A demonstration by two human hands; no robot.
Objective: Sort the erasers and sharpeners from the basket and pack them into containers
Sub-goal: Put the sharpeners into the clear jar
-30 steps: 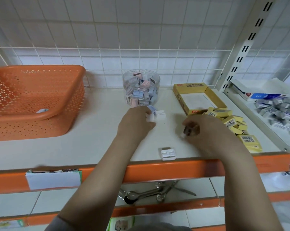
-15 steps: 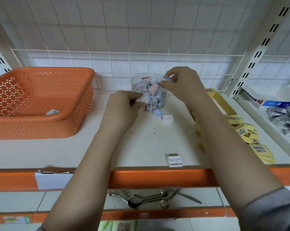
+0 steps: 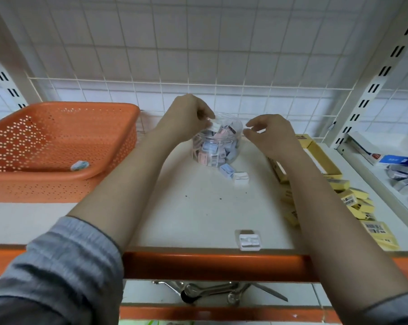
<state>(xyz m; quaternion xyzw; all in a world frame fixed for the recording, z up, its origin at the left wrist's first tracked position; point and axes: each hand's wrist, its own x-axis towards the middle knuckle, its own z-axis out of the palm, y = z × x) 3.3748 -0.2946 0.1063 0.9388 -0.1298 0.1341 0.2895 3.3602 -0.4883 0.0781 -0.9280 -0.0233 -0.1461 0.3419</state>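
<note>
Left hand (image 3: 186,116) pinching small white sharpener (image 3: 215,125) over clear jar (image 3: 218,146) mouth, far centre of shelf (image 3: 198,212). Right hand (image 3: 268,133) hovering beside jar rim, grip loose, holding nothing. Jar looking nearly full; risk: piece bouncing off heap, joining strays just near of jar.

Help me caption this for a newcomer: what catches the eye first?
The two hands over the clear jar of small pastel blocks at the middle back of the shelf: the left hand pinches a white piece at its rim, the right hand hovers open beside it. Next, the big orange basket on the left.
</note>
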